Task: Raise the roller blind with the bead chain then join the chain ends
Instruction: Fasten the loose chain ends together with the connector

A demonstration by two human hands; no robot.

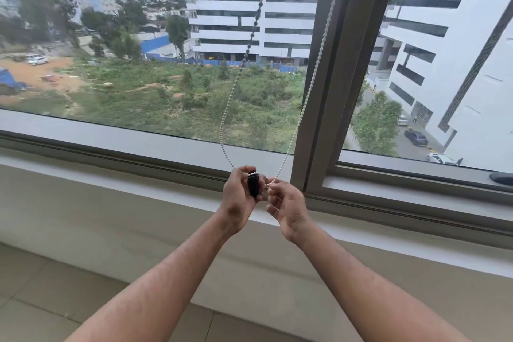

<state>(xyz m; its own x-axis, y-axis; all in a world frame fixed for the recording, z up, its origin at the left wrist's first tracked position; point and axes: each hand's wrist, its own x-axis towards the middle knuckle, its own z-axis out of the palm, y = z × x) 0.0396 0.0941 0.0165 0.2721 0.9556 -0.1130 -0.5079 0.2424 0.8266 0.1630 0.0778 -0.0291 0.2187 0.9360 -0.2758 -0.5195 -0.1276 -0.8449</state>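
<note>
Two strands of white bead chain hang from above the frame and meet at my hands in front of the window sill. My left hand grips a small black connector, into whose top the left strand runs. Just to its right, my right hand pinches the end of the right strand between thumb and fingertips, almost touching the connector. The roller blind itself is out of view above the frame.
A grey window mullion stands just right of the chain. The white sill and a ledge run below the glass. A dark object lies on the sill at far right. Tiled floor is below.
</note>
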